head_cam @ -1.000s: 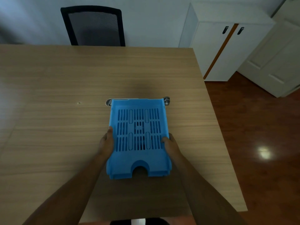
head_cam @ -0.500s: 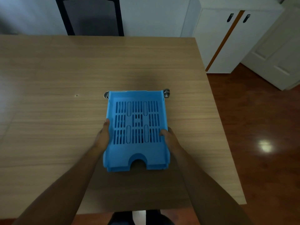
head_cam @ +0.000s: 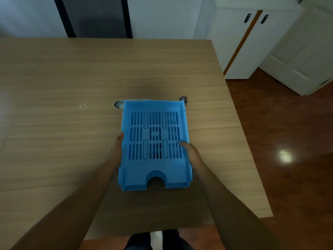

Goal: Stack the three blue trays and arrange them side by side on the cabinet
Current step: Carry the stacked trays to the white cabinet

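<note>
A blue slotted tray (head_cam: 155, 123) sits in the middle of the wooden table (head_cam: 63, 91), with a half-round notch in its near edge. Layered edges at its near corners suggest more trays beneath it; how many I cannot tell. My left hand (head_cam: 118, 147) grips its left wall. My right hand (head_cam: 191, 152) grips its right wall, thumb over the rim onto the slotted floor. The white cabinet (head_cam: 239, 42) stands beyond the table's right end.
Small metal parts poke out behind the tray at its far left (head_cam: 118, 104) and far right (head_cam: 183, 99) corners. A black chair (head_cam: 93, 17) stands behind the table. A white door (head_cam: 302, 56) and shiny wooden floor (head_cam: 288, 132) lie to the right.
The view has tipped down and closer to the table. Both hands keep their grip on the tray's sides; the tray has shifted slightly toward me.
</note>
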